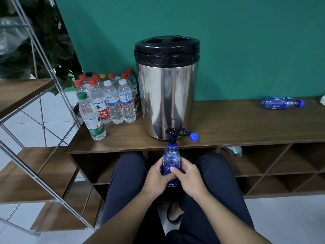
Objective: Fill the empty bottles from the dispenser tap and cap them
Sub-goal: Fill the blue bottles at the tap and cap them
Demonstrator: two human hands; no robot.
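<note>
Gripping blue bottle from both sides: left hand and right hand, fingers curled round body. Bottle held upright, uncapped, mouth just under black tap of steel dispenser on wooden shelf. Blue cap laid right of tap. Capped bottles grouped far left. Second blue bottle laid flat, far right.
</note>
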